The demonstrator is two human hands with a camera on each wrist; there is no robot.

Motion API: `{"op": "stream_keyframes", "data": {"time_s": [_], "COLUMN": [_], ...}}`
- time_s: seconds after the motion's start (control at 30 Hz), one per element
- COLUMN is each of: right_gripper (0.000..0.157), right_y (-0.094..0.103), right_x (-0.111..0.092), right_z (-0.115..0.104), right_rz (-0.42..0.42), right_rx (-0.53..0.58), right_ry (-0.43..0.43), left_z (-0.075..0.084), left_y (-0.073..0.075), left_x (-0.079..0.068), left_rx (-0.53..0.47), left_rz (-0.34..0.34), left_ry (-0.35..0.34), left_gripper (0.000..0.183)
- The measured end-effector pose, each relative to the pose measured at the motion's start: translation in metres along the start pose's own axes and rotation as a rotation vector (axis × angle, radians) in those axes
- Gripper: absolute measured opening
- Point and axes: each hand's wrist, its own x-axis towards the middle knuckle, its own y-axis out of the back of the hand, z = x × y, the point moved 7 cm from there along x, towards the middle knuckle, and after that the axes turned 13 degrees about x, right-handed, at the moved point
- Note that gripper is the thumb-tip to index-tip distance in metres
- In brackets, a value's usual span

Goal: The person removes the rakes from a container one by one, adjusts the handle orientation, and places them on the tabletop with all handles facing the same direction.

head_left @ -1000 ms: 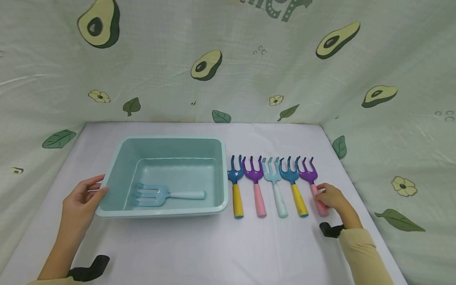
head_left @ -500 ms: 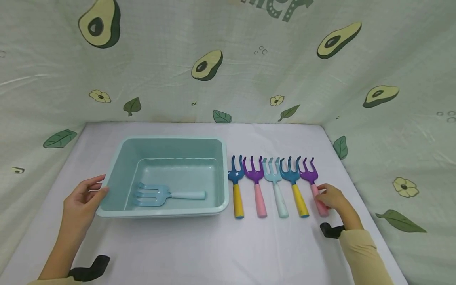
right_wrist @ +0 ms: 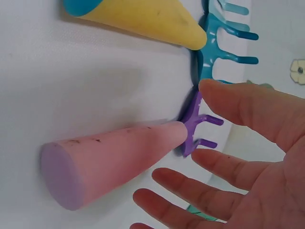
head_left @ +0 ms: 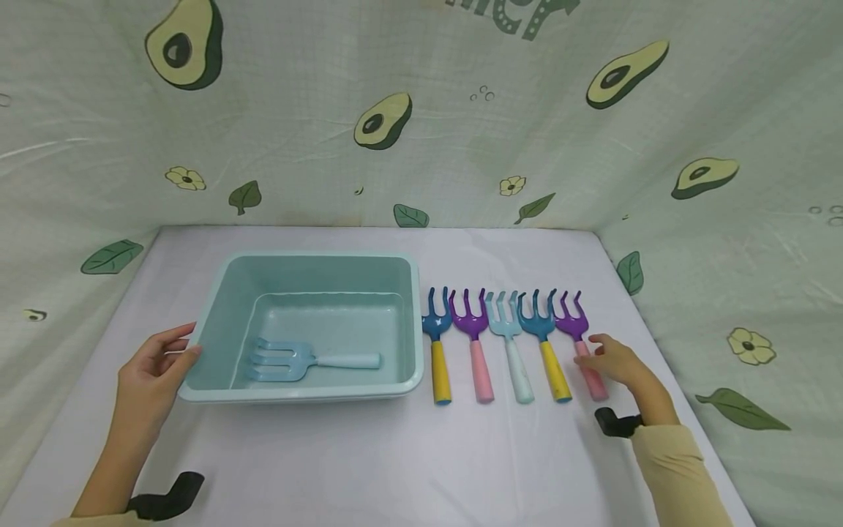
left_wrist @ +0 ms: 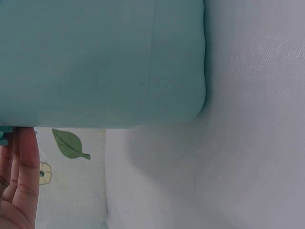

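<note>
My left hand [head_left: 150,377] grips the left rim of a pale teal plastic basin [head_left: 303,395], with the thumb at the rim and fingers against its outer side. Inside the basin lies a light blue hand rake [head_left: 290,362], handle pointing right. My right hand [head_left: 619,364] hovers over the rightmost hand rake, a purple one with a pink handle [head_left: 592,377]. In the right wrist view its thumb and fingers are spread, apart from that pink handle [right_wrist: 119,162]. Left of it lies a blue rake with a yellow handle [head_left: 555,372].
Further left in the same row are a light blue rake [head_left: 516,369], a purple and pink rake [head_left: 481,369] and a blue and yellow rake [head_left: 439,369] beside the basin. All lie on a white table [head_left: 369,468]. Avocado-print cloth [head_left: 461,146] hangs behind and at the sides.
My right hand has let go of the rightmost rake's pink handle and lifted slightly, its fingers spreading. The left hand, basin and rakes stay put.
</note>
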Motion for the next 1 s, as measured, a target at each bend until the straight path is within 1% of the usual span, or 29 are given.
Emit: {"op": "stream_keyframes", "data": {"time_s": [0.1, 0.27, 0.5, 0.73, 0.93, 1.0], "right_gripper": [0.079, 0.086, 0.089, 0.085, 0.083, 0.08], "right_y": [0.002, 0.004, 0.005, 0.004, 0.003, 0.001], "right_x": [-0.002, -0.009, -0.018, -0.029, -0.042, -0.047], "right_z": [-0.004, -0.017, -0.04, -0.076, -0.11, -0.123], "right_rz": [0.0, -0.006, 0.006, 0.01, -0.004, -0.005], "right_rx": [0.001, -0.011, -0.027, -0.058, -0.05, -0.051], "right_ry": [-0.005, 0.03, 0.09, 0.226, 0.337, 0.373], "left_z": [0.0, 0.0, 0.001, 0.0, 0.0, 0.0], "left_y": [0.0, -0.001, 0.0, 0.0, -0.001, -0.001], "left_x": [0.0, 0.001, 0.0, -0.001, -0.001, -0.002], "left_rx": [-0.003, -0.002, -0.006, 0.003, 0.001, 0.002], "left_rz": [-0.002, -0.001, -0.001, -0.002, -0.004, -0.003], "left_ry": [0.005, 0.005, -0.007, -0.01, -0.014, -0.017], "left_gripper": [0.041, 0.041, 0.041, 0.04, 0.042, 0.042]}}
